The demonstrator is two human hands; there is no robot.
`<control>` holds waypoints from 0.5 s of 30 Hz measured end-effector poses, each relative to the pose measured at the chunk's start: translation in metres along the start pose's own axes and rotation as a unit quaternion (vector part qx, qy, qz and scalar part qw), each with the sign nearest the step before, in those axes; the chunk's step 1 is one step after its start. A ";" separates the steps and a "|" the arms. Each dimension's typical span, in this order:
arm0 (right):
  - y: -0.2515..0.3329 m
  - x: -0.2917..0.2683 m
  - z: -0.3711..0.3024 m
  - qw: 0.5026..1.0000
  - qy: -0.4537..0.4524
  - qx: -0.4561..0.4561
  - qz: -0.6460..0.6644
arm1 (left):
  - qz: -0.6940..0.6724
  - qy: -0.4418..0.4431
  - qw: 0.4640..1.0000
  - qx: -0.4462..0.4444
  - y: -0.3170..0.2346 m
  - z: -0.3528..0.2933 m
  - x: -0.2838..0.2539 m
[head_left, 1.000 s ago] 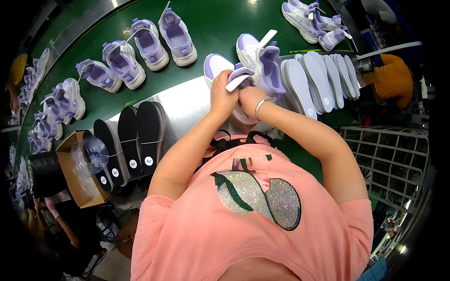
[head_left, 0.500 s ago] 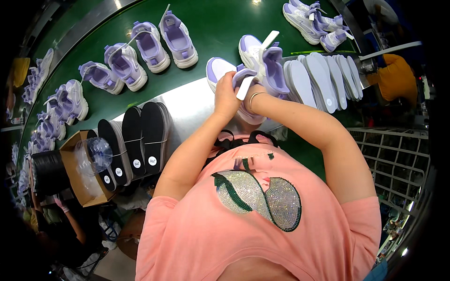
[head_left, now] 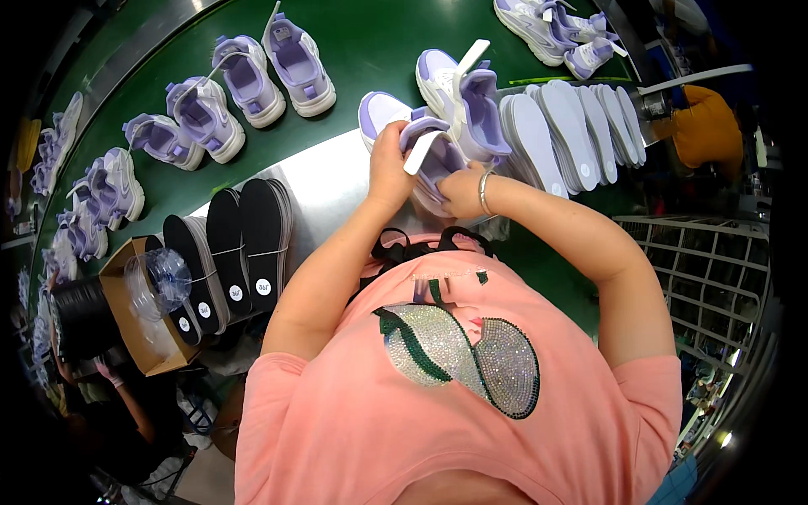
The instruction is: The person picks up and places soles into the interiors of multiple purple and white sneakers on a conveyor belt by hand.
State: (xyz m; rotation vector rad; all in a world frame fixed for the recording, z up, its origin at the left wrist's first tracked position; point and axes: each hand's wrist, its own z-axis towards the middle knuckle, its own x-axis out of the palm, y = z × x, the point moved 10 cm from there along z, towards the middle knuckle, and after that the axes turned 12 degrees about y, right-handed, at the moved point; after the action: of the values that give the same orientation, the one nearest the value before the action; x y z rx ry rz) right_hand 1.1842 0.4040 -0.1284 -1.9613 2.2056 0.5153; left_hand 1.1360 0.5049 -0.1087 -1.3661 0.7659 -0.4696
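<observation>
A: Left hand (head_left: 390, 171), quick?
B: Closed around the left side of a lavender-and-white shoe (head_left: 435, 171), near the tongue. Firm hold, fingers partly hidden.
A: Right hand (head_left: 465, 192)?
B: At the heel end of that same shoe, fingers curled by the collar. Fingertips hidden; can't tell whether it's pinching. Metal bangle (head_left: 484, 193) on the wrist.
A: Where's the shoe?
B: In front of the chest, over the metal strip (head_left: 326, 171) edging the green table (head_left: 370, 42). Toe points away from the person, opening faces up, white strap (head_left: 425, 151) sticks out across it. Can't tell if the sole touches down.
A: Neighbours?
B: Matching shoe (head_left: 482, 114) just beside it, on the right. Grey insoles (head_left: 532, 139) in stacks right of that. Black insoles (head_left: 263, 231) bundled on the left, next to an open cardboard box (head_left: 145, 332) with clear plastic (head_left: 171, 278) in it.
A: Farther off?
B: More lavender-and-white shoes (head_left: 240, 84) line the table, upper left.
</observation>
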 end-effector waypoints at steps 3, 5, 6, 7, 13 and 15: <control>0.014 -0.052 -0.046 0.973 -0.197 -0.082 0.087 | 0.021 -0.037 0.999 0.029 -0.003 -0.017 -0.014; 0.007 -0.083 -0.091 0.918 -0.339 -0.133 0.155 | -0.032 -0.036 0.999 0.000 0.005 -0.032 -0.018; 0.001 -0.093 -0.109 0.889 -0.390 -0.151 0.186 | -0.058 -0.034 0.998 -0.015 0.010 -0.037 -0.019; -0.001 -0.092 -0.112 0.899 -0.371 -0.140 0.186 | -0.027 -0.035 0.999 0.002 0.004 -0.036 -0.022; 0.024 -0.032 -0.058 0.986 -0.164 -0.025 -0.021 | -0.029 -0.028 0.999 0.002 0.008 -0.022 -0.009; 0.017 -0.010 -0.028 0.994 -0.106 -0.017 -0.022 | -0.017 -0.030 0.999 0.012 -0.002 -0.011 -0.004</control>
State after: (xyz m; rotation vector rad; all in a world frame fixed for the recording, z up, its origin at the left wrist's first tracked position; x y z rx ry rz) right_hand 1.1719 0.4050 -0.0969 -1.8696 2.0344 0.7227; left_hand 1.1257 0.4997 -0.1066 -1.3667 0.6867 -0.4608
